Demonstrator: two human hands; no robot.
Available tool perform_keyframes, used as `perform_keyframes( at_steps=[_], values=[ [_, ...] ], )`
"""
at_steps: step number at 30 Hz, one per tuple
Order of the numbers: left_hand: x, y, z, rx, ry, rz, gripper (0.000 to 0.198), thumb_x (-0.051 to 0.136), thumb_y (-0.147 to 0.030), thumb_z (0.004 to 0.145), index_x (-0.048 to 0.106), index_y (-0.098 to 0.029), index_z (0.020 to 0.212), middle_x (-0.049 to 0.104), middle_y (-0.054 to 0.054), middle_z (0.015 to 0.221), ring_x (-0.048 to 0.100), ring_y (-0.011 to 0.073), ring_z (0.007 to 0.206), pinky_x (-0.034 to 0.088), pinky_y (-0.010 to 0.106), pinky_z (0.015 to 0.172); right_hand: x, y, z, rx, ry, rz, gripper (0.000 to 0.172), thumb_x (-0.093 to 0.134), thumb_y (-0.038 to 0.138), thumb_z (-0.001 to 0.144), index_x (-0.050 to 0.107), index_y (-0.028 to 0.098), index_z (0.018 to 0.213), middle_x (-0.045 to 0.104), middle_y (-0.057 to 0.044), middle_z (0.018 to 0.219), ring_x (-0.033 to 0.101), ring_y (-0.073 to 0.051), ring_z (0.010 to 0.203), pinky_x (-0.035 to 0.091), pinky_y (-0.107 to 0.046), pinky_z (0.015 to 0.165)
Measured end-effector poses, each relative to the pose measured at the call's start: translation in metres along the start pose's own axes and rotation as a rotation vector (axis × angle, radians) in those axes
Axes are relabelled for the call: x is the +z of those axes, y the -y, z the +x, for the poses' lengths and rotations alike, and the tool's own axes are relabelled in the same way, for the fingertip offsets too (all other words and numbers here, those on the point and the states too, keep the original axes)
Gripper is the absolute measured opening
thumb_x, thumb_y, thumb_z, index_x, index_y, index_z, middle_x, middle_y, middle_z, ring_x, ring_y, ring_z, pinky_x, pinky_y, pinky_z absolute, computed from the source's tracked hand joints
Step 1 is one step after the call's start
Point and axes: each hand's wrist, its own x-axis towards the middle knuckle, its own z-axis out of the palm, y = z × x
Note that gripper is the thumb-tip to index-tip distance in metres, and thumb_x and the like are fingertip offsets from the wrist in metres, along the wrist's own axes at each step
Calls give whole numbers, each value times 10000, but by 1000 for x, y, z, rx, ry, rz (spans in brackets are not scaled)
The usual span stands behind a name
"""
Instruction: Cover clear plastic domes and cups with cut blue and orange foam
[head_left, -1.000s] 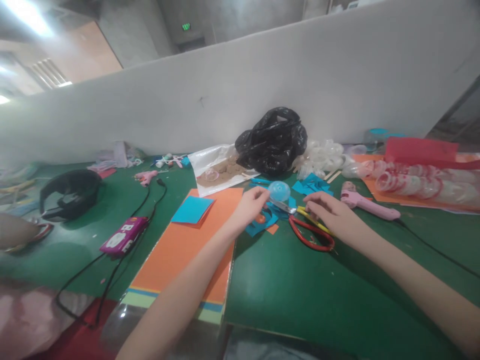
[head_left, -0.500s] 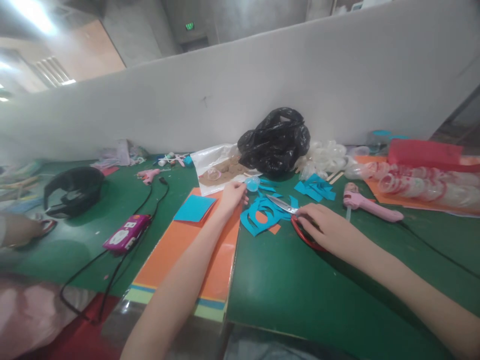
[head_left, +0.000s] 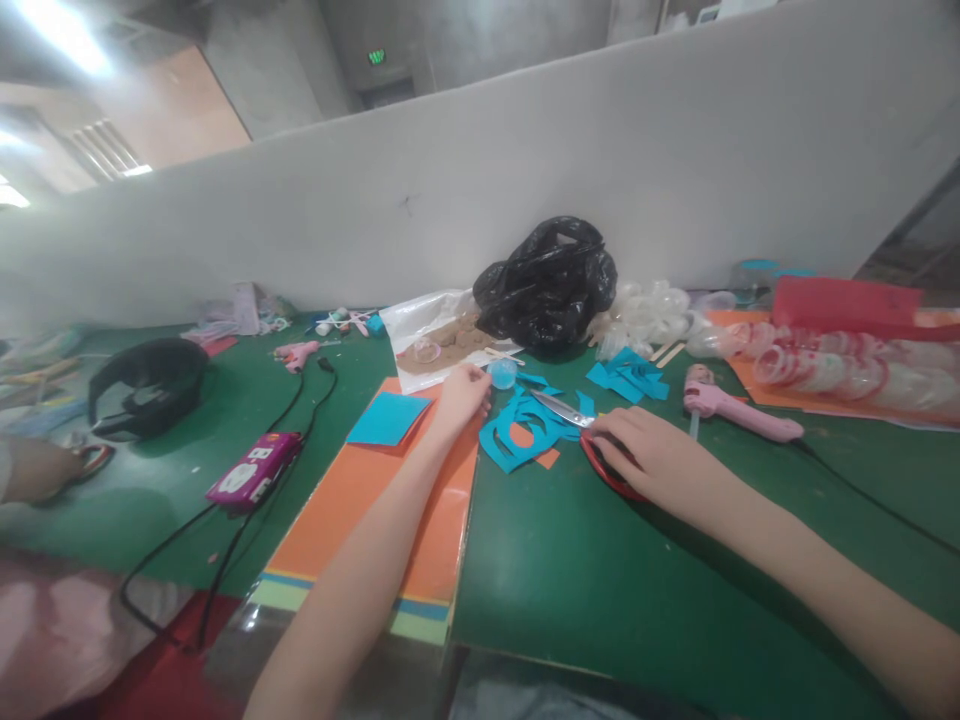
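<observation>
Beside the black bag, my left hand [head_left: 463, 394] has its fingers curled at the left edge of a small clear plastic cup [head_left: 503, 374] with blue in it. Part of the grip is hidden behind the hand. My right hand [head_left: 640, 447] holds scissors [head_left: 561, 409] by their red handles, the metal blades pointing left over blue paper scraps [head_left: 510, 453]. Under my left forearm lies a stack of orange sheets [head_left: 341, 515]. On that stack rests a blue paper square [head_left: 388, 418].
A black plastic bag [head_left: 551, 285] stands behind the scraps, next to brown clay [head_left: 454, 345]. A pink glue gun [head_left: 742, 410] and stacked clear cups [head_left: 847, 368] lie right. A purple power strip [head_left: 255, 472], a black visor-like object [head_left: 148, 388] and another person's arm [head_left: 41, 468] are left.
The small cup has lowered slightly and now sits more level beside my left fingers. My right hand and the scissors have hardly moved.
</observation>
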Motion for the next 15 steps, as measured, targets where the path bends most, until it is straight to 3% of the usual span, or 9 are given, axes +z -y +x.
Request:
perform_keyframes(
  at_steps=[7,12,15],
  values=[
    [1,-4,-9,125,-88,196,66,514,-197,905,480,-226,858,554,-43,555,523,141,428,372,253,522,2,-3,0,-4,-16,-55,344,364,319,1070,679,179,1076,738,-110,1040,668,-271,957,520,-434,873],
    [2,-9,-12,247,-159,323,51,492,-196,944,534,-216,923,675,48,823,629,202,750,408,297,709,0,-5,-1,15,-71,-117,343,367,335,1066,673,191,1008,738,-97,999,678,-262,926,527,-417,831],
    [6,-14,-17,303,-173,396,103,473,-204,963,561,-215,1015,702,71,931,643,222,843,416,310,744,-5,-8,2,32,-142,-151,337,365,329,1063,665,196,985,743,-91,1003,688,-250,914,522,-397,818]
  ],
)
